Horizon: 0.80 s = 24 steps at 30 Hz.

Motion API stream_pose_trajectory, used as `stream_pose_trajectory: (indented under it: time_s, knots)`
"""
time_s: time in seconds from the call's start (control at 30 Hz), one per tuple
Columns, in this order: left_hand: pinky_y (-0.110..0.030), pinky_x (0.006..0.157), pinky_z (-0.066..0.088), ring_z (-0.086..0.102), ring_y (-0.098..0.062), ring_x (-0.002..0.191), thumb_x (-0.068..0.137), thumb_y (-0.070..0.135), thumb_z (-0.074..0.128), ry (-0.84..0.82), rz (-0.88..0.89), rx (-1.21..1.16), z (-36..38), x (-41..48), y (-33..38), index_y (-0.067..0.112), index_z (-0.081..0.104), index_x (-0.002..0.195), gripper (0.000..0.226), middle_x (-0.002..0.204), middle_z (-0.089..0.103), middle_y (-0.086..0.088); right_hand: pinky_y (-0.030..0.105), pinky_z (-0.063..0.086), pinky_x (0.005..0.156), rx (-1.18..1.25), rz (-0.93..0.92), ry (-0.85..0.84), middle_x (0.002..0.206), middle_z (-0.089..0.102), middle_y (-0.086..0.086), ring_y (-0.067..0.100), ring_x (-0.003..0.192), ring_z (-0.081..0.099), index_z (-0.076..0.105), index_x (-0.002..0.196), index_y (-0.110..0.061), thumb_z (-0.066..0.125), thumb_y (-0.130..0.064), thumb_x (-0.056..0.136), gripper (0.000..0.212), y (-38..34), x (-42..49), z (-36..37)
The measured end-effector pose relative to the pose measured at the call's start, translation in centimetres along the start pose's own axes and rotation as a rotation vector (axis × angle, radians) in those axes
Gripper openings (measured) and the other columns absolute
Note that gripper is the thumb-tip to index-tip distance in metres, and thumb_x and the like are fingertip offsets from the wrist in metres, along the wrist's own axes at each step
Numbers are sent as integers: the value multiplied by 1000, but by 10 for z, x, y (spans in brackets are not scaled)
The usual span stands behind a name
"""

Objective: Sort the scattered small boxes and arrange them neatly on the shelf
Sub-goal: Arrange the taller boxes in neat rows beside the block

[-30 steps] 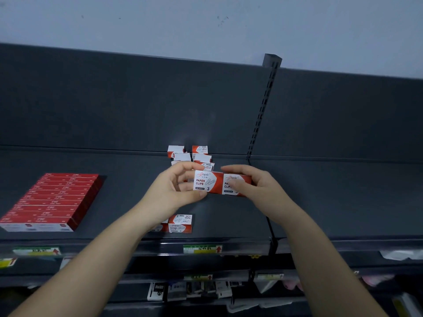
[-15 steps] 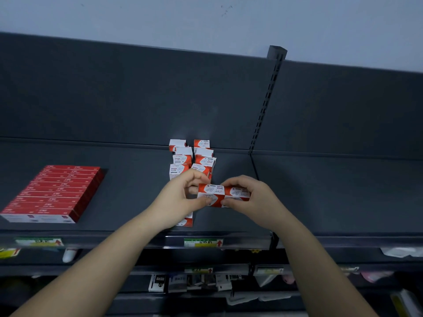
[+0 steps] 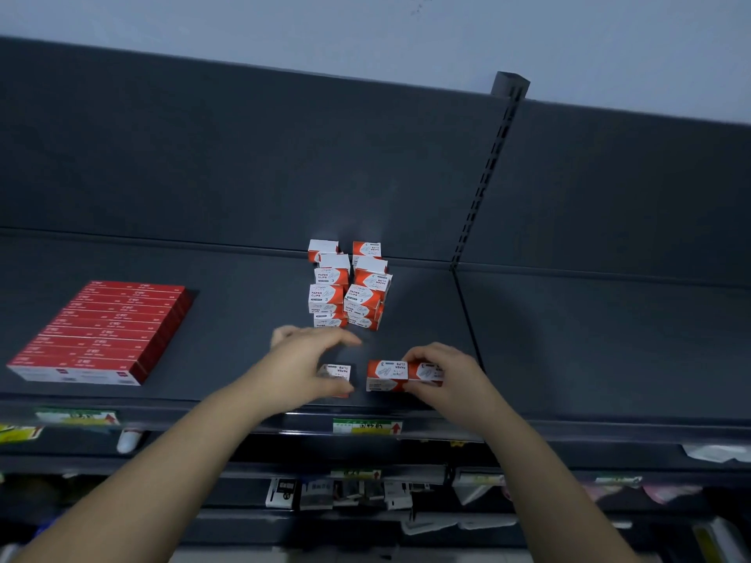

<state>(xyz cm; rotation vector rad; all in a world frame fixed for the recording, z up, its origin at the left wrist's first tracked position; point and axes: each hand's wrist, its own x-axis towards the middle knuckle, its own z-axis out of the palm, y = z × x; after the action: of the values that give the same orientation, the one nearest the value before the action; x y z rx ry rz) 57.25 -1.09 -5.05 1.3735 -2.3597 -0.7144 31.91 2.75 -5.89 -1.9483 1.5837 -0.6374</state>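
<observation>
Pinching a pair of paper-clip boxes by their long sides, the right hand holds them at the shelf front, near the stacked rows. The left hand arches slack-fingered over a single box. Light, stiff card, probably easily crushed, so the long sides look the best hold.
</observation>
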Motion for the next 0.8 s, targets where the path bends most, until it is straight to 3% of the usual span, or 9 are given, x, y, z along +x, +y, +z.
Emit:
stream_pose_trajectory:
  time_s: [0.1,0.17,0.3,0.4,0.47,0.53,0.63,0.8]
  knots:
    - [-24,100,11,39,8,123,65,72,69,-1,-47,72,-11,-10,-31,51,50,123,65,124,46,37,30,48,86,-12,27,-7,99,60,-17,6,97,55,66,103,-32,75,-23,83,24,7,-2,8]
    - [-22,98,11,39,9,122,50,95,50,-14,-52,58,-12,-16,-47,57,47,120,80,123,46,40,28,49,86,32,49,5,100,60,-16,4,97,56,66,104,-32,75,-22,83,25,8,-2,13]
    - [-24,108,16,49,6,114,47,99,45,-13,-51,-41,-3,-18,-61,64,49,111,74,115,57,38,25,50,86,85,72,9,104,60,-19,2,99,58,64,107,-32,75,-21,84,27,6,1,20]
    - [-34,107,39,61,-3,103,60,82,64,-28,-70,-162,5,-19,-58,60,59,109,54,106,66,33,29,51,92,107,94,-12,108,59,-19,2,103,58,63,112,-32,76,-21,83,33,6,2,23]
    - [-30,94,52,65,2,97,71,45,81,-6,-81,-264,7,-19,-54,46,66,108,39,102,69,30,32,51,95,129,118,-30,109,59,-19,3,105,59,63,114,-35,77,-23,82,37,8,2,26]
    - [-22,89,53,66,5,93,74,23,83,11,-89,-325,9,-19,-51,40,68,105,39,99,70,28,35,50,96,139,142,-28,108,60,-20,4,106,59,63,113,-38,78,-28,81,37,9,2,29]
    - [-14,86,51,67,4,93,73,20,84,12,-81,-354,11,-16,-49,37,70,104,38,99,71,26,37,49,96,98,138,-12,104,59,-24,4,105,56,63,112,-41,77,-30,82,35,8,4,31]
    - [-15,87,51,67,2,95,73,19,84,7,-79,-395,13,-13,-49,34,72,104,37,100,72,23,28,51,90,122,158,-23,105,58,-15,4,96,58,59,101,-51,78,-24,82,38,3,4,26]
